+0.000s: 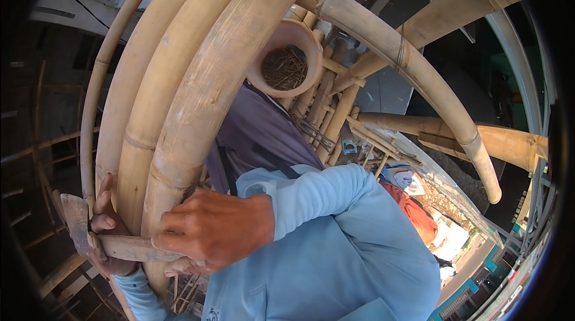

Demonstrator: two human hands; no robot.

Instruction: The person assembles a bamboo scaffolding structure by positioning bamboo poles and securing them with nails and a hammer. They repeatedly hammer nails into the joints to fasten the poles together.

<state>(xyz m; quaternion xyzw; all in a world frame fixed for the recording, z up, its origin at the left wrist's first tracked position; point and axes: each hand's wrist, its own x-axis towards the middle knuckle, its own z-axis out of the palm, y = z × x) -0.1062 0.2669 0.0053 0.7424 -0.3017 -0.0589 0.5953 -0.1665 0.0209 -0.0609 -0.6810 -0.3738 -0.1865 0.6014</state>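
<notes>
My right hand (212,231) is closed round the wooden handle of a hatchet (135,248), in front of the thick bamboo poles. The hatchet's worn, flat metal head (76,222) points left. My left hand (111,219) is at the head end, partly behind the handle and against the poles. One finger stretches upward there; the others bend round where handle and head meet. Part of its grip is hidden. Three thick bamboo poles (203,81) run upward side by side, with a thinner bamboo pole (96,93) to their left.
Beyond the poles, an orange-brown pot (315,51) holds dry sticks or straw. Bamboo beams (398,45) cross at the upper right, one curving down toward the right. Lower bamboo slats (338,117) form a framework. A red cloth (416,216) is below at the right.
</notes>
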